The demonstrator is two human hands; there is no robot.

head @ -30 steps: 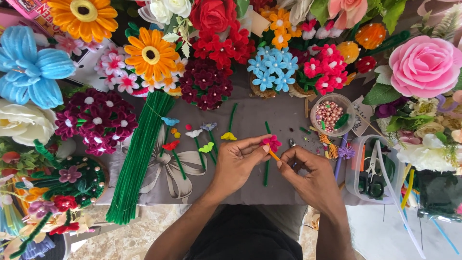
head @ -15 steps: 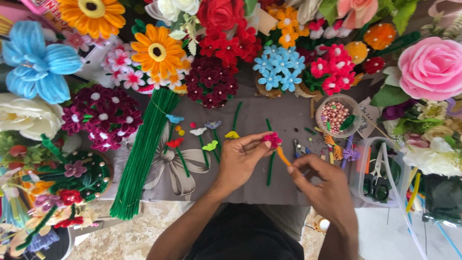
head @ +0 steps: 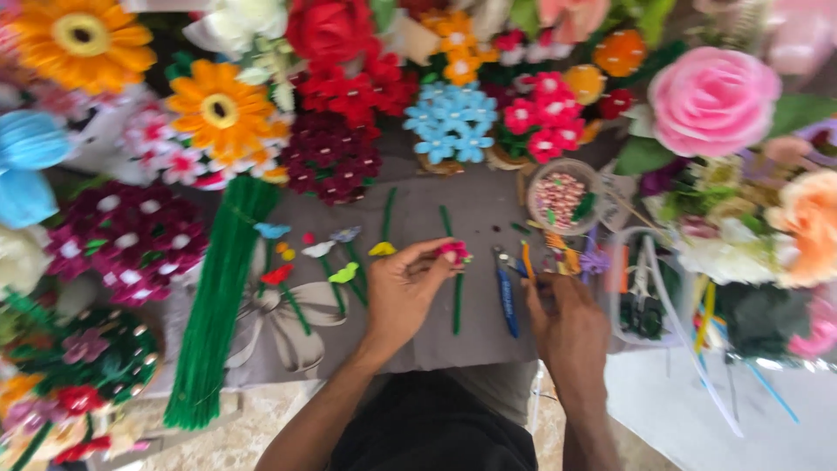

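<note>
My left hand pinches a small pink pipe-cleaner flower between thumb and forefinger, above the grey cloth. My right hand has its fingers at the orange pipe cleaner lying on the cloth to the right, beside blue-handled pliers; the view is blurred and I cannot tell if the fingers grip it. A green stem lies under the flower.
A thick bundle of green pipe cleaners lies at left. Several small finished flowers rest mid-cloth. A round bowl of beads and a clear tool box stand at right. Large craft flowers ring the cloth.
My right hand has moved away from the pink flower to the right, down toward the orange pipe cleaner. My left hand keeps the flower. The camera view shifted right and blurred.
</note>
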